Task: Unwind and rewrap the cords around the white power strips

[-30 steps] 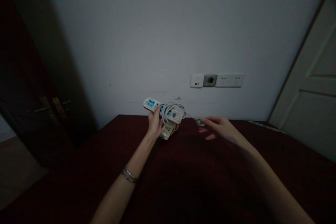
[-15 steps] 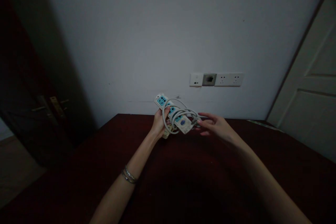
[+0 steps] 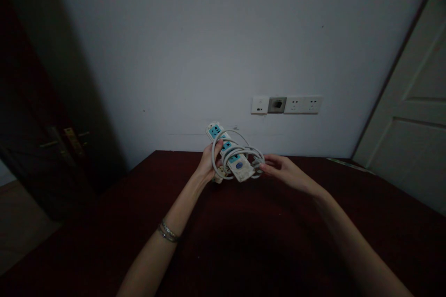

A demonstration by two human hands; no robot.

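A white power strip [image 3: 244,170] with blue socket faces slants down to the right above the dark red table. My left hand [image 3: 208,162] is closed around its middle, thumb on top. Loops of pale grey cord [image 3: 240,149] lie over the strip and pass around the left thumb. Below that hand hangs a cream-coloured block [image 3: 220,175], partly hidden, its kind unclear. My right hand [image 3: 282,169] pinches the bunched cord by the strip's lower right end. A silvery bracelet [image 3: 167,232] circles my left wrist.
The dark red tabletop [image 3: 244,232] meets a pale wall [image 3: 195,55]. Wall sockets [image 3: 302,105] and a grey outlet plate [image 3: 277,105] sit above its back edge. A dark door with a handle [image 3: 73,141] stands left, a pale door [image 3: 414,148] right.
My right fingers have closed in on the bunched cord and sit slightly lower. The strip's lower end has dipped a little, and the cord loops have shifted slightly left.
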